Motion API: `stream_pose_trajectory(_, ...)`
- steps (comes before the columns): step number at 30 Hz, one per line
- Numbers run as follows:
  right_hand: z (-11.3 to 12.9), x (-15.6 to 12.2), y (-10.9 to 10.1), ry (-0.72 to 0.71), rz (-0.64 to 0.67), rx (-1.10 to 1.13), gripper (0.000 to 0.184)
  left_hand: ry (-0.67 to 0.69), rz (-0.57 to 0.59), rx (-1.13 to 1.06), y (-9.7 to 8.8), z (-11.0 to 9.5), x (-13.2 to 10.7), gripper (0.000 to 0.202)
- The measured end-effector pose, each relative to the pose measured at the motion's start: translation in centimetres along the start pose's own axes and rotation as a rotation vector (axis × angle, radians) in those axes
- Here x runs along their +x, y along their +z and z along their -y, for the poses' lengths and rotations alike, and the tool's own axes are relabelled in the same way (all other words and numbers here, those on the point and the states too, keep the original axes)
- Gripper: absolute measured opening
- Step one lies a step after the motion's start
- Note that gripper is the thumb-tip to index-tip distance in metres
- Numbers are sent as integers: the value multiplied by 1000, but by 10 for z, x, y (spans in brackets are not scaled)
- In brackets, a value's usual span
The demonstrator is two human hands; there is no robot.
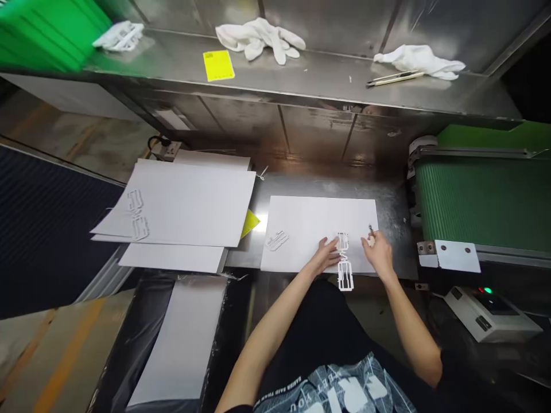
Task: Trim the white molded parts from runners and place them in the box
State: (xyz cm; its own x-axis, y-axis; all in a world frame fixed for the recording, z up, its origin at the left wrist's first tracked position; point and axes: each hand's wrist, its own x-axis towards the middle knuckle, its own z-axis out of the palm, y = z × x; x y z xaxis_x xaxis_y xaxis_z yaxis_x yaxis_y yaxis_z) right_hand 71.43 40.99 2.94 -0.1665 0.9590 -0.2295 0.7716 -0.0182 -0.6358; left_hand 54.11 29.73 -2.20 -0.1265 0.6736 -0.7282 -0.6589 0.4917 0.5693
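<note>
My left hand (326, 256) holds a white cut-out frame (345, 275) by its left edge, with the fingers fairly straight. This frame has two slotted panels joined by a narrow middle. Its upper panel lies over a white sheet (310, 215), and the lower one sticks out past the near table edge. In my right hand (379, 252) is a slim pen-like tool (371, 230) with a dark tip pointing away from me; its exact kind is too small to make out. Another slotted white piece (276, 241) lies on the sheet's left part.
At left, stacked white sheets (193, 201) carry another cut-out piece (138, 215). A green conveyor (482, 201) and a grey box with lights (491, 315) stand at right. The metal shelf (327, 74) holds white gloves (260, 39), pen-like tools (394, 78) and a green bin (51, 34).
</note>
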Motion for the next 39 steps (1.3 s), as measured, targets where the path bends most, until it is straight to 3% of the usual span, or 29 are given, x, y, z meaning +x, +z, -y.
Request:
stream_pose_trajectory(3,-10,3,37,14,174,45,27,7,0,-1,10,15,6,76)
stream_pose_trajectory(6,-8,-4,46,-28,292,151,28,49,5,-24,14,13,-1,63)
stream_pose_trajectory(9,10,-20,25,-77,324,290,36,153,33,-86,4,-9,-30,63)
stream_pose_trajectory(13,47,-46,-21,-208,208,603,45,443,-22,-304,-17,-56,-101,59)
stream_pose_trajectory(16,66,-61,-40,-366,351,850,46,646,-60,-448,-21,-80,-149,45)
stream_pose_trajectory(19,80,-74,-36,-482,535,980,46,719,-108,-510,-20,-85,-175,37)
stream_pose_trajectory(23,96,-85,-22,-559,577,1065,46,784,-122,-618,-26,-79,-189,30)
stream_pose_trajectory(28,112,-88,-20,-593,623,1092,48,818,-198,-735,-31,-80,-205,12)
stream_pose_trajectory(32,118,-94,-21,-642,643,1087,40,826,-190,-853,-28,-82,-213,21)
stream_pose_trajectory(36,119,-100,-23,-542,616,1083,40,887,-263,-638,-36,-77,-213,15)
stream_pose_trajectory(39,122,-101,-30,-288,619,1118,41,1001,-350,-256,-52,-72,-216,63)
